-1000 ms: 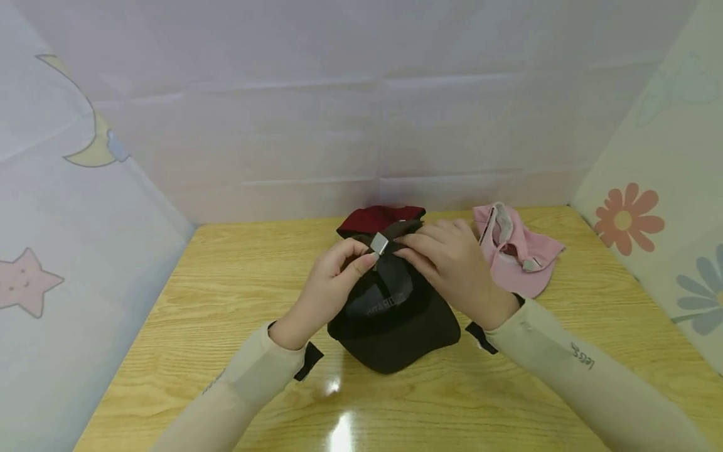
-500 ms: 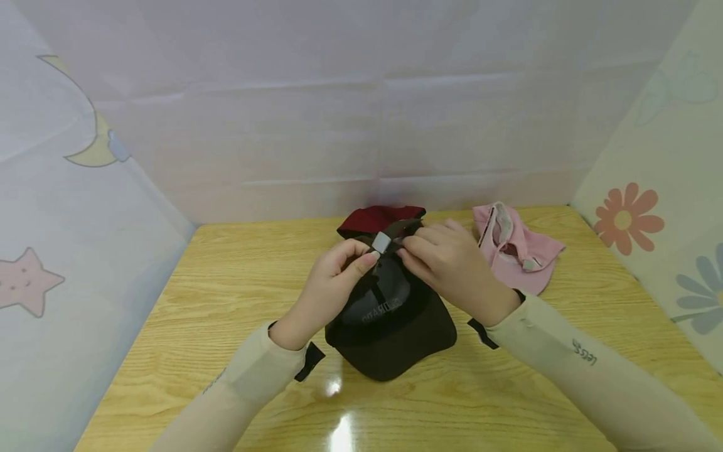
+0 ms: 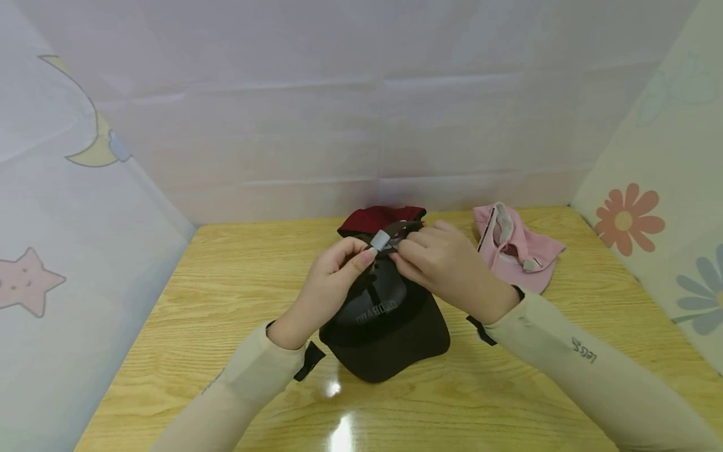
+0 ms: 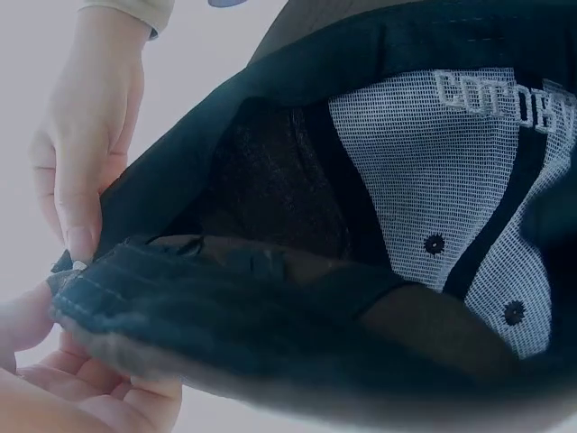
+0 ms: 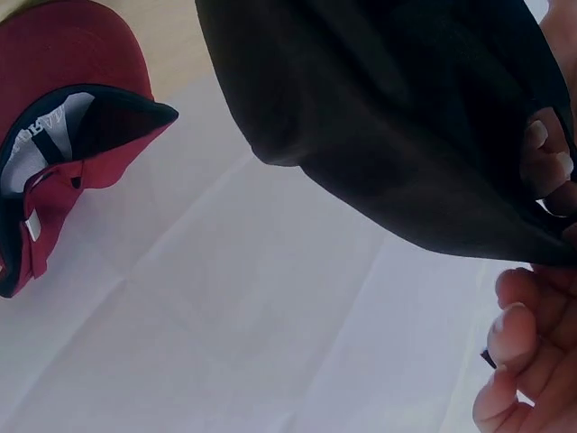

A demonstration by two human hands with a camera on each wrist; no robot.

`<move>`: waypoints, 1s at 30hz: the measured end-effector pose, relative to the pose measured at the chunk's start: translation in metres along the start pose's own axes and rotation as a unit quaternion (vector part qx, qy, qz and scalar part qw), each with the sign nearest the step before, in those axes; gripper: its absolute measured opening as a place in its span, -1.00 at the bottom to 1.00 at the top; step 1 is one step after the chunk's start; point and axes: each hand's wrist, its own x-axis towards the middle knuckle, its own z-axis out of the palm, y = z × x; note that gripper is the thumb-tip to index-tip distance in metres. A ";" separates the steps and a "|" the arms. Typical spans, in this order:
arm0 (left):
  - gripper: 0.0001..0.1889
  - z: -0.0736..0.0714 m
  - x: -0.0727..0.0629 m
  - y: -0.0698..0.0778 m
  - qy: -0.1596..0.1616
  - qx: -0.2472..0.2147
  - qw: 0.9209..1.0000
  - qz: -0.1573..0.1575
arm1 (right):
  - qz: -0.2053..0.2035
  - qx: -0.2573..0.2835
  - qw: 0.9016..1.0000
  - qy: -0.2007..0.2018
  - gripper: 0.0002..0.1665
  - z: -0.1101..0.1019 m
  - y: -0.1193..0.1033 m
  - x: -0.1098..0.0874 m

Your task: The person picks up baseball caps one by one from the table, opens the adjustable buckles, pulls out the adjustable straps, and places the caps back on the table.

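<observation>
Both hands hold a black baseball cap (image 3: 384, 339), its inside turned up and brim toward me in the head view. The left hand (image 3: 333, 273) pinches the back strap beside a silver buckle (image 3: 381, 240). Just right of the buckle, the right hand (image 3: 437, 267) pinches the strap with thumb and fingers. A loose dark strap end (image 3: 408, 226) sticks out above it. The left wrist view shows the cap's white mesh lining (image 4: 424, 171) with raised lettering. How far the strap runs through the buckle is hidden by the fingers.
A dark red cap (image 3: 378, 218) lies behind the black one, partly covered by it. To the right a pink cap (image 3: 516, 257) rests on the wooden table (image 3: 237, 282). A pale cloth wall (image 3: 361, 138) closes off the back.
The cap's brim has swung a little left and toward me. The buckle has tilted, and the right hand has shifted slightly left along the strap. The left hand stays nearly in place.
</observation>
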 end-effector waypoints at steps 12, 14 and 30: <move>-0.81 -0.001 0.001 0.000 -0.007 -0.027 1.000 0.001 | -0.004 -0.019 0.999 0.027 -0.51 0.001 -0.002 0.004; -0.81 -0.001 0.001 0.000 -0.009 -0.033 0.999 0.001 | -0.006 -0.023 1.000 0.021 -0.51 0.000 -0.003 0.004; -0.80 0.001 0.000 0.002 -0.020 -0.037 0.999 0.025 | -0.018 -0.030 0.999 0.027 -0.53 0.001 -0.004 0.003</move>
